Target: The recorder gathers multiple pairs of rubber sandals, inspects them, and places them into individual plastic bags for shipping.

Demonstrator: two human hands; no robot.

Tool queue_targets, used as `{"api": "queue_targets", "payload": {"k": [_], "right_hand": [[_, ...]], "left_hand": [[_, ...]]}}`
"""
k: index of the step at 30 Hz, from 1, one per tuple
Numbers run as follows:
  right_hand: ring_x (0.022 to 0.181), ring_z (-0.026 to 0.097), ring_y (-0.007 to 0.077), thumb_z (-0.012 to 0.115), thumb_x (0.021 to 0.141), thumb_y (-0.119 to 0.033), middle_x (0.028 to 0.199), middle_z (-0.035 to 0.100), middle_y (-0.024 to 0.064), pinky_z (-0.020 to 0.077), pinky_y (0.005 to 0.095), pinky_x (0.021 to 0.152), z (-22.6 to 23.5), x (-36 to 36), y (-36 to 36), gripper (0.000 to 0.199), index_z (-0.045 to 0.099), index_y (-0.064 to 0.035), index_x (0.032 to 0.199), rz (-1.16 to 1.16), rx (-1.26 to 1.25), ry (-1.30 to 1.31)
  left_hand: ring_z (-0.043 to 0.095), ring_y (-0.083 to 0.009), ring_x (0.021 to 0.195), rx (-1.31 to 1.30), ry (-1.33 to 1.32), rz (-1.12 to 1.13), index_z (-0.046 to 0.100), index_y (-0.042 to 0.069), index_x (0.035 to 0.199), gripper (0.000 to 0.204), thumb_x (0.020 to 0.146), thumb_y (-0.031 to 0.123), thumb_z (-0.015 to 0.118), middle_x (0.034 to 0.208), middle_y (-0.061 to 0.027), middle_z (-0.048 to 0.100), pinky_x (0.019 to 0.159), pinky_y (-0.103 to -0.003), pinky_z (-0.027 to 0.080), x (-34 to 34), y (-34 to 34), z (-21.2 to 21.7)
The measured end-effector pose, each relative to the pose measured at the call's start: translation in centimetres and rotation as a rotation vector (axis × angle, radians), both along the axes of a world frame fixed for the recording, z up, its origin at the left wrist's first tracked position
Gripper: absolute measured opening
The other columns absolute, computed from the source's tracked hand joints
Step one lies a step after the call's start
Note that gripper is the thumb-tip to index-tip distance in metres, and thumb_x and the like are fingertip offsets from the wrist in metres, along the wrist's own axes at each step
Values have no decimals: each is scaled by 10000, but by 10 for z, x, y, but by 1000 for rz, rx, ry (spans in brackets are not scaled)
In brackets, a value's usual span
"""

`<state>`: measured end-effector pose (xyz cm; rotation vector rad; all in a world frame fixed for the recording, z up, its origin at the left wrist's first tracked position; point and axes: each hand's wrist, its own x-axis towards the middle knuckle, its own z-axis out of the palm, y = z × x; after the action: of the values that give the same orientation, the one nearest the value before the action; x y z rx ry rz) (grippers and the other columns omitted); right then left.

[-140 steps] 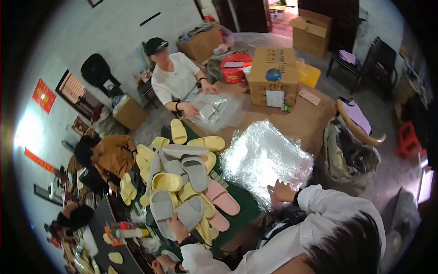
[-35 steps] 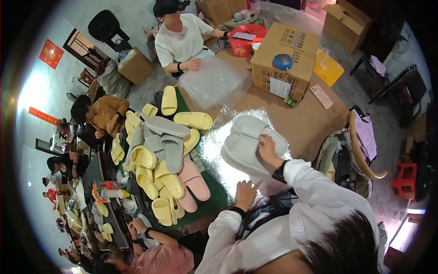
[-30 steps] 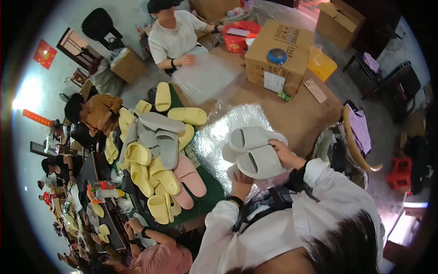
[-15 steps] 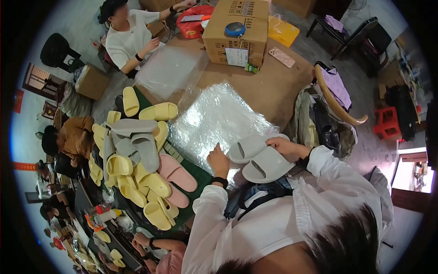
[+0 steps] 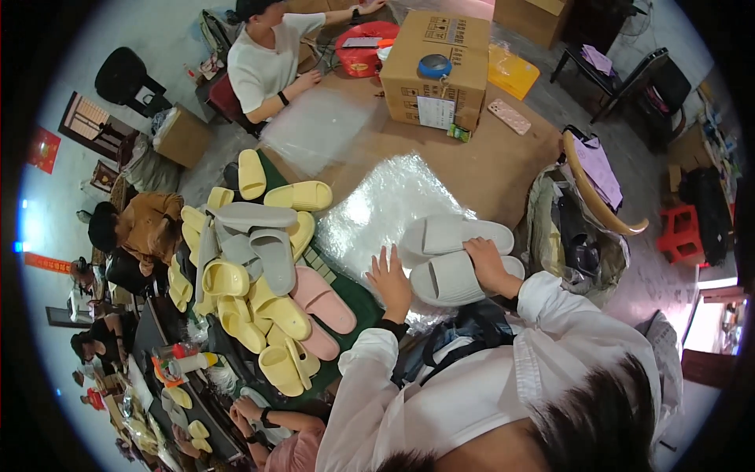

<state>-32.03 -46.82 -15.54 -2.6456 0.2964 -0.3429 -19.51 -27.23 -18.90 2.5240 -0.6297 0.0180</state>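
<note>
I have 2 pale grey slides side by side on the crinkled clear plastic sheet just in front of me on the bench. My right hand lies on top of the nearer slide, fingers curled over its strap, touching the farther one too. My left hand rests flat on the plastic just left of the pair, fingers spread and gripping nothing.

To the left is a heap of slides: roughly 12 yellow ones, 4 grey ones and 2 pink ones, lying on a dark green mat.

At the far side of the brown bench stands 1 cardboard box with 1 blue roll of tape on top, 1 pink phone to its right, and a second clear plastic sheet to its left. 1 red basin sits beyond the box.

1 person in a white shirt sits at the far end; another person's hands show at the near left. A wooden chair stands on the concrete floor to the right.
</note>
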Motion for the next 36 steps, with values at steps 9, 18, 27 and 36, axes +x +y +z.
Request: {"api": "queue_targets", "payload": {"k": [9,18,27,36], "right_hand": [[791,512,322,587,698,-60,805,517,131,402,408,656,6,35,18,169,504,-29,843,-38,6,-93],[779,501,393,533,747,-24,833,489,189,411,441,645,-15,85,35,154,461,-10,882,-271,422,-282],[688,492,338,536,754,-1,783,464,163,411,394,634,-23,110,51,173,453,-34,902,-195,557,-321],[771,555,343,554,776,-139,850,556,192,434,406,693,-36,157,51,227,518,-14,962,-357,547,-197]], "left_hand": [[250,-399,1278,116,-98,-213,437,290,1289,469,837,193,519,1389,-61,326,950,-687,162,-25,-21,33],[129,-455,1313,-88,-72,-336,477,295,1266,497,818,87,525,1444,-155,185,956,-689,143,-43,-22,39],[509,-320,1034,-367,398,6,93,53,1423,711,824,-71,455,1381,-252,293,854,-320,417,-33,14,15],[631,-219,815,-554,795,-171,117,228,1435,744,822,-155,296,1413,-200,264,701,-290,535,-56,23,13]]}}
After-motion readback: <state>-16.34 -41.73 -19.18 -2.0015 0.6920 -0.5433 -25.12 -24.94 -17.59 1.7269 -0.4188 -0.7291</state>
